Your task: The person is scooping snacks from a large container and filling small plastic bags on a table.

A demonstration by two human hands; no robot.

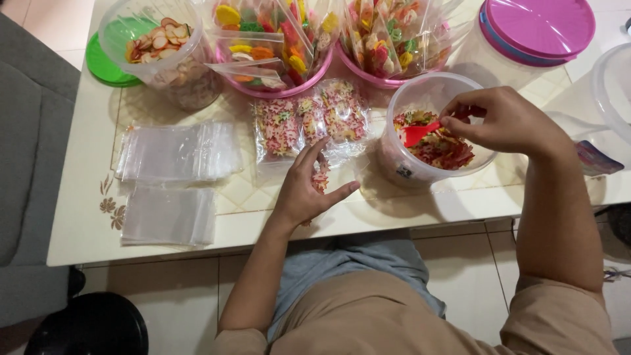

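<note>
Right hand (506, 121): pinches red scoop (416, 133) in tub (430, 131) | Left hand (309, 187): clasps small bag (321, 176) | Risk: crackers spill if bag mouth sags.

Soft, even indoor light falls from above onto the pale surface (79, 217), leaving it bright with only faint shadows beneath the right hand (506, 121) and around the clear tub (401, 164) beside it. Glare streaks the empty plastic bags (177, 151) left of that tub (their edges wash out into the surface). Focus is fair at the tub, softer toward the frame's corners, which bend slightly and dim.
</note>
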